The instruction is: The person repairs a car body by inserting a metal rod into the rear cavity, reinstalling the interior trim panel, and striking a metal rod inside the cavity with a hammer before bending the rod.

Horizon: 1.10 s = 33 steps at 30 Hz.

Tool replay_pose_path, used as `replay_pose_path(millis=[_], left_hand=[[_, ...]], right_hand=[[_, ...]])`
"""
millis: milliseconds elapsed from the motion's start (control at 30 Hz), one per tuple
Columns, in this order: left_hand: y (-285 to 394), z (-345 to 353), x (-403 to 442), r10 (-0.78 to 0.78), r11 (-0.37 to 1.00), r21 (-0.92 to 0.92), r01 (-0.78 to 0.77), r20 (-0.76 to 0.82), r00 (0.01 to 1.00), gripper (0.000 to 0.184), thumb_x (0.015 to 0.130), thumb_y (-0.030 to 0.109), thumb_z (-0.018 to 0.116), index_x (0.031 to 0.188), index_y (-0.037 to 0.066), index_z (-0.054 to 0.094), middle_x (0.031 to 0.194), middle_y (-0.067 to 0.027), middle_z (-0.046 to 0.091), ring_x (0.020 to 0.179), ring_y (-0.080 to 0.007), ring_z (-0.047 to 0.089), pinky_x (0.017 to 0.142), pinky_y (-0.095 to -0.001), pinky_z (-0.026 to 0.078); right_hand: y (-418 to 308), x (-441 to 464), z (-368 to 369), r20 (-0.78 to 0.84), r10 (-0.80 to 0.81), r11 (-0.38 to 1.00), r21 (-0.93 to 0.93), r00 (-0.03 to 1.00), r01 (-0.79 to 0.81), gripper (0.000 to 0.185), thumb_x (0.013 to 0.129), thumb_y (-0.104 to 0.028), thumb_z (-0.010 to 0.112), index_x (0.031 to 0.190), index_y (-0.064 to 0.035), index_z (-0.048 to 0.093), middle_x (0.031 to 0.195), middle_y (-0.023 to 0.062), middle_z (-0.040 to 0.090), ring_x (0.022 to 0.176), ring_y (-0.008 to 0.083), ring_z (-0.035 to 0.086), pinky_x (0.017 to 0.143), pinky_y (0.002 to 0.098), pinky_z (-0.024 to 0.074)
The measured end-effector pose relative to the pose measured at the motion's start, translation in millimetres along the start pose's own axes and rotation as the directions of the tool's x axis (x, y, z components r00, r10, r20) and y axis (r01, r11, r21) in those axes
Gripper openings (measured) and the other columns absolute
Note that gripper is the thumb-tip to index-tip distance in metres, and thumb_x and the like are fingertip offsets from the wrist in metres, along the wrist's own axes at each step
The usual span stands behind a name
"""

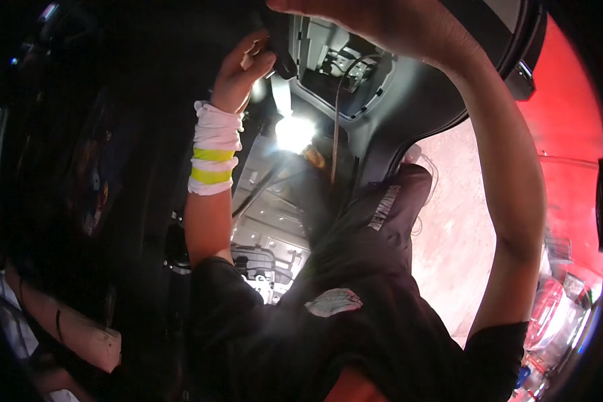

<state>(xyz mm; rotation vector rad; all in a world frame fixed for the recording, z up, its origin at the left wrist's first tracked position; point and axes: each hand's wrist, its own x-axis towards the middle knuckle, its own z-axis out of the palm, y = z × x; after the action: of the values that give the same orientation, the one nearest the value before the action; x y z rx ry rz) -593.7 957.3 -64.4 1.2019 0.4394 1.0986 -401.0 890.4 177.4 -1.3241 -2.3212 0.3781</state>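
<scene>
My left hand (243,70), with a white and yellow band (214,151) around its wrist, is raised at the upper middle. Its fingers and thumb are bent at a long dark trim piece (285,57) and look closed on its edge. My right hand (382,27) reaches across the top from the right. One finger stretches toward the upper end of that piece; the other fingers are cut off by the frame. Below the right hand, a rectangular opening (365,110) in the grey panel shows metal parts. A thin cable (337,114) hangs out of it.
A bright work lamp (295,134) glares below my left hand. Bare metal floor (264,221) with fittings lies beneath it. A dark door-frame seal (442,124) curves along the right, with light ground (452,221) outside and a red surface (569,120) beyond. The left side is very dark.
</scene>
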Motion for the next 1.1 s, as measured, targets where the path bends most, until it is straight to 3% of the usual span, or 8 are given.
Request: replay_pose_path(millis=[233, 333, 467, 500, 667, 767, 1000, 1100], left_hand=[[55.1, 19.3, 4.7, 0.222, 0.974, 0.066, -0.217, -0.076, 0.972, 0.020, 0.088, 0.005, 0.073, 0.103, 0.004, 0.059, 0.096, -0.0010, 0.062, 0.087, -0.0070, 0.056, 0.079, -0.0233, 0.047], [97.9, 42.6, 3.3, 0.256, 0.947, 0.209, -0.243, -0.037, 0.966, 0.030, 0.093, 0.021, 0.067, 0.117, 0.007, 0.057, 0.111, -0.0075, 0.066, 0.101, -0.0226, 0.063, 0.092, -0.0297, 0.047], [92.6, 28.5, 6.8, 0.394, 0.800, 0.530, -0.282, -0.110, 0.912, 0.020, 0.091, 0.013, 0.069, 0.105, 0.003, 0.059, 0.098, -0.0034, 0.065, 0.086, -0.0158, 0.060, 0.079, -0.0286, 0.049], [91.3, 16.2, 7.0, 0.427, 0.784, 0.543, -0.302, -0.118, 0.896, 0.021, 0.088, 0.005, 0.073, 0.103, 0.001, 0.059, 0.100, -0.0020, 0.063, 0.088, -0.0091, 0.058, 0.081, -0.0247, 0.048], [75.7, -40.8, 14.2, 0.535, 0.770, 0.560, -0.305, -0.308, 0.786, 0.029, 0.089, 0.007, 0.071, 0.114, 0.000, 0.058, 0.098, -0.0051, 0.064, 0.090, -0.0113, 0.057, 0.080, -0.0262, 0.049], [103.3, -19.0, 3.1, 0.497, 0.632, 0.764, -0.133, -0.267, 0.826, 0.035, 0.082, 0.013, 0.079, 0.108, 0.000, 0.059, 0.095, -0.0045, 0.065, 0.086, -0.0129, 0.057, 0.080, -0.0282, 0.047], [121.0, 4.8, 4.3, 0.634, 0.686, 0.618, -0.384, -0.248, 0.732, 0.047, 0.085, 0.006, 0.072, 0.127, -0.001, 0.051, 0.117, -0.0139, 0.059, 0.099, -0.0175, 0.060, 0.083, -0.0312, 0.049], [125.2, -20.1, 8.0, 0.681, 0.257, 0.914, -0.313, 0.058, 0.730, 0.025, 0.095, 0.021, 0.061, 0.111, 0.002, 0.062, 0.080, -0.0145, 0.066, 0.069, -0.0272, 0.065, 0.064, -0.0346, 0.050]], right_hand=[[16.6, 18.9, 29.6, -0.236, -0.170, 0.975, 0.098, 0.957, 0.197, 0.036, 0.095, -0.022, 0.057, 0.071, 0.0041, 0.054, 0.062, 0.0169, 0.057, 0.059, 0.0276, 0.059, 0.058, 0.0406, 0.0453], [9.9, 10.9, 34.2, -0.230, -0.201, 0.971, 0.083, 0.952, 0.225, 0.031, 0.094, -0.019, 0.056, 0.072, 0.0038, 0.054, 0.068, 0.0171, 0.060, 0.062, 0.0261, 0.061, 0.060, 0.0386, 0.0470], [25.7, 20.2, 37.8, -0.007, -0.440, 0.836, -0.369, 0.898, 0.406, 0.020, 0.094, -0.017, 0.058, 0.090, 0.0026, 0.064, 0.087, 0.0150, 0.067, 0.077, 0.0200, 0.066, 0.067, 0.0331, 0.0520], [16.2, 6.0, 39.5, 0.102, 0.098, 0.995, 0.022, 0.990, -0.101, 0.035, 0.099, -0.020, 0.057, 0.131, -0.0061, 0.059, 0.095, 0.0138, 0.068, 0.078, 0.0180, 0.065, 0.070, 0.0313, 0.0509], [67.6, -6.6, 46.6, -0.143, -0.171, 0.980, 0.078, 0.975, 0.184, 0.036, 0.093, -0.015, 0.063, 0.127, -0.0053, 0.061, 0.097, 0.0177, 0.067, 0.082, 0.0307, 0.065, 0.075, 0.0394, 0.0521], [54.1, -19.6, 41.8, -0.096, -0.158, 0.987, -0.055, 0.983, 0.153, 0.040, 0.091, -0.014, 0.064, 0.130, -0.0052, 0.058, 0.109, 0.0194, 0.066, 0.097, 0.0360, 0.064, 0.085, 0.0423, 0.0524], [55.8, -8.6, 35.2, -0.073, -0.074, 0.996, -0.047, 0.995, 0.071, 0.044, 0.090, -0.010, 0.066, 0.133, -0.0075, 0.057, 0.123, 0.0160, 0.063, 0.109, 0.0302, 0.063, 0.093, 0.0388, 0.0506], [50.4, -10.3, 30.8, -0.049, -0.002, 0.974, 0.227, 0.999, 0.013, 0.045, 0.090, -0.011, 0.069, 0.134, -0.0095, 0.058, 0.133, 0.0096, 0.062, 0.116, 0.0204, 0.059, 0.097, 0.0326, 0.0479]])
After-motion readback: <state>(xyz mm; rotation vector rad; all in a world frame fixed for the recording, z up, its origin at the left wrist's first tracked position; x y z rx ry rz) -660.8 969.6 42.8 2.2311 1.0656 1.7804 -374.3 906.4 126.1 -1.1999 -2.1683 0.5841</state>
